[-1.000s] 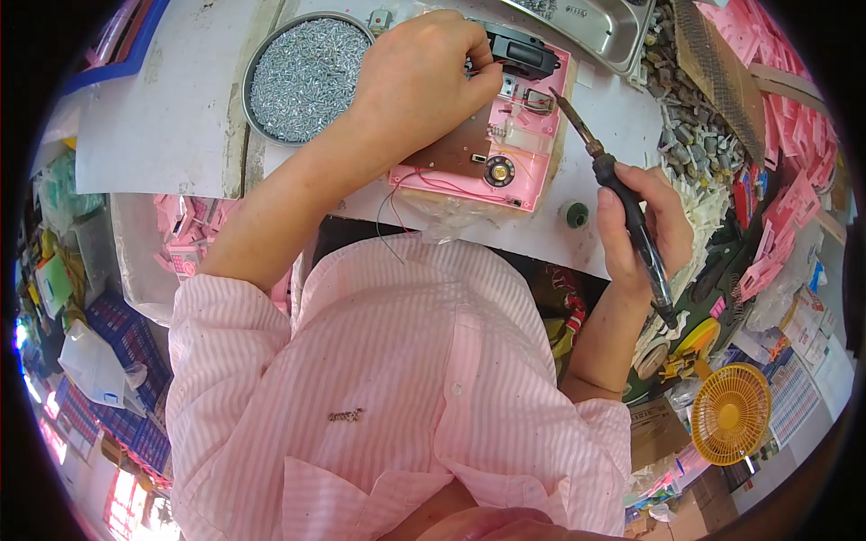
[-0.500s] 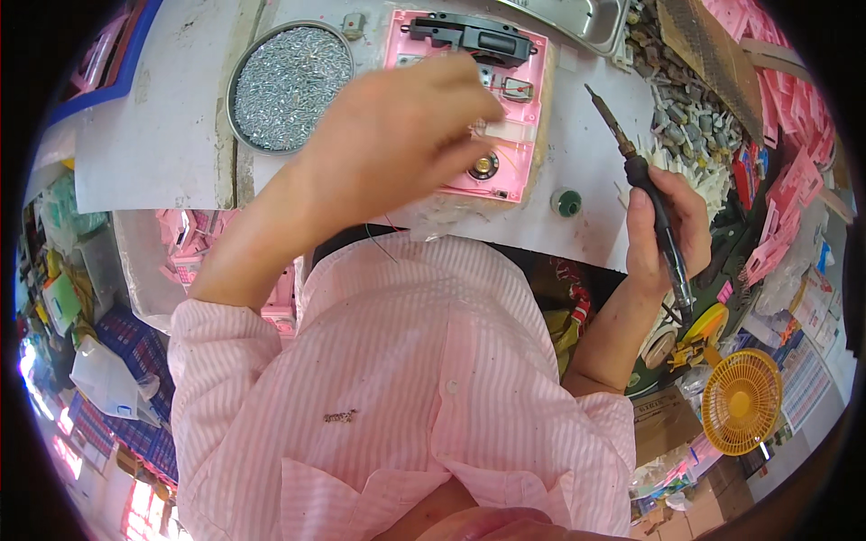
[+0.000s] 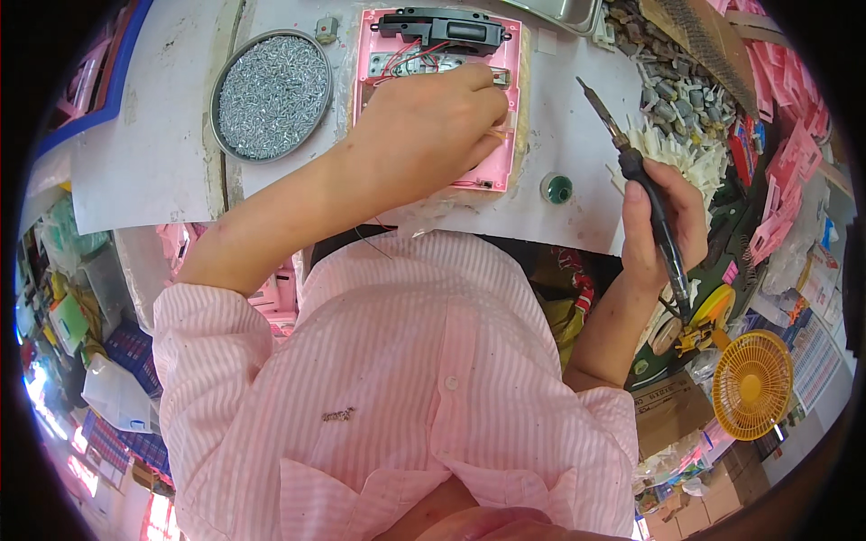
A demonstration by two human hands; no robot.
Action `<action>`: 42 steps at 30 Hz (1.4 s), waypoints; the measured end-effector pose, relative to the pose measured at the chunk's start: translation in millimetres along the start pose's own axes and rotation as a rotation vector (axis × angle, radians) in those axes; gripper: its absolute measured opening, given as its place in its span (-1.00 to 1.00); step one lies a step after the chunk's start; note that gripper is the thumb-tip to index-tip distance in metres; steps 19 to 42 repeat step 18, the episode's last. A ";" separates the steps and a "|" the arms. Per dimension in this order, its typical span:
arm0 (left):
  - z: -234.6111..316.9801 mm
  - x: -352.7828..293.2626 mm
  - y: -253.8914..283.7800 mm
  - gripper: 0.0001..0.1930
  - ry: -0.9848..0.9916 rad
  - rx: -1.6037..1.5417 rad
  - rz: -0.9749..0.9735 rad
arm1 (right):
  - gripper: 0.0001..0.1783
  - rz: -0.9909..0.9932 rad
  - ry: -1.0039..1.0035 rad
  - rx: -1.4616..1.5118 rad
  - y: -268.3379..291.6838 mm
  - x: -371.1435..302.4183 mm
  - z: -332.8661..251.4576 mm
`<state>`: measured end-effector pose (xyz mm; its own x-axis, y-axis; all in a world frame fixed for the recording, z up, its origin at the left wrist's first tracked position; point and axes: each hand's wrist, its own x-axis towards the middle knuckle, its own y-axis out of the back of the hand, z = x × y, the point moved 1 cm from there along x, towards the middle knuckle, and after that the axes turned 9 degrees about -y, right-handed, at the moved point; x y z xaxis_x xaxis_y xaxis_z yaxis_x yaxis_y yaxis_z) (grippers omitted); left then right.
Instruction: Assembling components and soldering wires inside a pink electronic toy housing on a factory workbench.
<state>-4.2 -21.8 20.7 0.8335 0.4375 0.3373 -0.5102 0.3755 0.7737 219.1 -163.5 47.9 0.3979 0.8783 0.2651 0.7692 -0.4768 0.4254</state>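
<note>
A pink plastic casing [image 3: 501,135] lies open on the white worktop [image 3: 577,153], with a black part [image 3: 442,27] and red and black wires at its far end. My left hand [image 3: 433,126] rests on the casing, fingers pinched on a small part at its right edge. My right hand [image 3: 663,225] is off to the right of the casing, closed around a black-handled soldering iron [image 3: 645,185] whose tip points up and left, clear of the casing.
A round metal dish of small screws [image 3: 271,95] sits left of the casing. A small green cap [image 3: 557,187] lies near the worktop's front edge. Loose grey parts [image 3: 677,81] and pink plastic pieces [image 3: 776,99] are heaped at the right. A yellow fan [image 3: 751,385] stands low right.
My left hand has slid down onto the casing's right edge. My right hand has pulled the iron's tip away from the casing to the right. The view has shifted downward.
</note>
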 end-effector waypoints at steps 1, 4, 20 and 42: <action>0.6 1.4 -2.4 -0.85 -0.008 0.043 0.010 | -0.68 -0.036 0.000 -0.048 1.2 0.8 -2.6; -2.7 7.3 -6.0 -0.82 -0.025 0.182 -0.123 | -0.67 -0.035 0.047 -0.051 -1.4 6.6 -4.7; -15.1 -8.6 17.7 -0.92 0.067 -0.459 -0.162 | -0.66 0.009 0.061 -0.029 1.5 2.1 0.5; -15.1 -8.6 17.7 -0.92 0.067 -0.459 -0.162 | -0.66 0.009 0.061 -0.029 1.5 2.1 0.5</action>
